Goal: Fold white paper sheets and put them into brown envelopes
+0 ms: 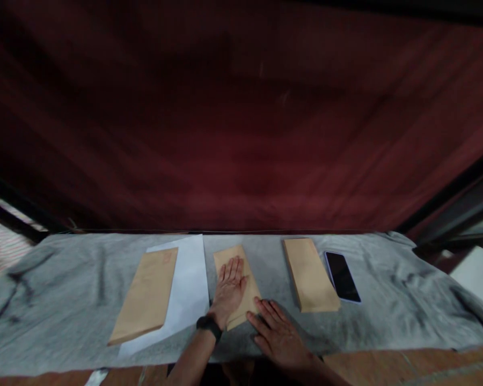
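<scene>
A brown paper envelope (249,294) lies on the grey cloth in front of me, slightly tilted. My left hand (230,287), with a dark band on the wrist, rests flat on its middle, fingers stretched out. At the envelope's lower right edge, my right hand (277,329) lies with fingers spread, its fingertips touching the paper. Further left, another brown envelope (148,292) with a faint reddish mark lies over white paper (191,284). To the right sits a neat stack of brown envelopes (312,276).
A phone (343,276) with a pale purple edge lies right of the stack. Wrinkled grey cloth (390,289) covers the surface. Behind it rises a dark red panel (241,134). A white object (477,276) is at the far right, and brick flooring (426,367) shows below.
</scene>
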`<action>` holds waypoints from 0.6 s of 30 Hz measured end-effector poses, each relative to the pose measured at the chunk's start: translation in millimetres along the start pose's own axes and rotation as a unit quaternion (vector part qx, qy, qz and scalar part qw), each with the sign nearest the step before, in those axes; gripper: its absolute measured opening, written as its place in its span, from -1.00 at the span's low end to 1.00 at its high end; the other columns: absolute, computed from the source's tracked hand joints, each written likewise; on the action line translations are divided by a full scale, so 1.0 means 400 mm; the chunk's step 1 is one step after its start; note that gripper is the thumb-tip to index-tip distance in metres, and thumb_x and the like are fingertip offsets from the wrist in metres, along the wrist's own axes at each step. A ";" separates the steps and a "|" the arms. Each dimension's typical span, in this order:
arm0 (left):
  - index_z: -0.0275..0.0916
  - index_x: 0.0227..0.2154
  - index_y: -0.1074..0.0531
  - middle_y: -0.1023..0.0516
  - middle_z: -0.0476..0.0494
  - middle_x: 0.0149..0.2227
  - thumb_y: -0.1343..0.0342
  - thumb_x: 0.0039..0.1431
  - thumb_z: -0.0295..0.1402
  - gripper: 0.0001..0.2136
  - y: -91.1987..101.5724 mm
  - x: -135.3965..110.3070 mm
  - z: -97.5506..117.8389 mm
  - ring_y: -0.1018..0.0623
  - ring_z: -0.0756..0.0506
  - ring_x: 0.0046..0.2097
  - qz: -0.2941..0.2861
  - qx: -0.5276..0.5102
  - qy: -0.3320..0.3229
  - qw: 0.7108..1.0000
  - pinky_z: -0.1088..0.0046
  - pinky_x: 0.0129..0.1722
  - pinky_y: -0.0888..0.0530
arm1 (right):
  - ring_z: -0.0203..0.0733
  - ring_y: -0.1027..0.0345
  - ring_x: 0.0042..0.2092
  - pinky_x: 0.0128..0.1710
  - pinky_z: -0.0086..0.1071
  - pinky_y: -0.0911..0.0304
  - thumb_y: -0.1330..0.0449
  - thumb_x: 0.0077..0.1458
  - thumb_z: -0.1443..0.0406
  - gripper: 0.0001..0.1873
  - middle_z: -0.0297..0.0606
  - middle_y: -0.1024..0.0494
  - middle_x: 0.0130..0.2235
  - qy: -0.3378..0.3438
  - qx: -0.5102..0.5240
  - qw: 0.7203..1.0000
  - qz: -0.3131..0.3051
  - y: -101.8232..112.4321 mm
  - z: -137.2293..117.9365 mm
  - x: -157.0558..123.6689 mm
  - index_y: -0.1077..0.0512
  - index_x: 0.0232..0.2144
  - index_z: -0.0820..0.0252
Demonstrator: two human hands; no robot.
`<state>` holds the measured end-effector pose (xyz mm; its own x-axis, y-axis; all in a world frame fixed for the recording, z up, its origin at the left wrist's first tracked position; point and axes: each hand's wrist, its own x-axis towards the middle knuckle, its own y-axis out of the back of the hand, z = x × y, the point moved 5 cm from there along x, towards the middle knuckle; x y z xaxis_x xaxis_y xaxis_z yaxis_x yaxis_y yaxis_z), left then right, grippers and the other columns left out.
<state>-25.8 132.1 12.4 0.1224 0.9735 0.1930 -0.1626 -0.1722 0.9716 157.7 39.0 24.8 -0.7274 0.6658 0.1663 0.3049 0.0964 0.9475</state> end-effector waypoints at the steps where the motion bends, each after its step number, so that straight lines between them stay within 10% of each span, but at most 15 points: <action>1: -0.29 0.40 -0.02 -0.14 -0.25 0.42 0.19 0.40 -0.27 -0.45 -0.005 -0.032 0.005 -0.12 -0.19 0.43 0.006 0.000 -0.004 1.000 0.06 0.38 -0.13 | -0.07 0.04 0.42 0.39 -0.12 0.04 -0.13 0.36 0.22 -0.35 -0.29 0.10 0.46 -0.001 -0.002 1.000 0.005 -0.001 -0.001 -0.001 -0.03 0.40 -0.16; 9: -0.30 0.38 -0.08 -0.24 -0.34 0.37 0.14 0.38 -0.30 -0.46 -0.014 -0.279 0.017 -0.25 -0.26 0.38 0.138 -0.064 0.037 0.988 0.03 0.28 -0.33 | -0.09 0.08 0.43 0.39 -0.12 0.05 -0.14 0.33 0.28 -0.29 -0.23 0.04 0.45 -0.005 -0.030 0.999 0.031 -0.001 -0.018 -0.002 0.02 0.42 0.00; 18: -0.29 0.24 -0.29 -0.36 -0.41 0.26 -0.04 0.15 -0.38 -0.45 0.033 -0.277 0.018 -0.39 -0.31 0.28 0.165 -0.320 0.250 0.899 0.06 0.24 -0.39 | -0.04 -0.20 0.31 0.28 -0.20 -0.14 -0.09 0.32 0.32 -0.45 -0.16 -0.29 0.34 -0.084 -0.036 0.993 0.070 -0.052 -0.055 0.033 -0.23 0.32 0.24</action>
<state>-34.3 21.0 4.8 -0.4652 0.8589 0.2140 -0.6590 -0.4975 0.5641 128.4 29.4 13.2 -0.5662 0.7838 0.2552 0.3464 -0.0547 0.9365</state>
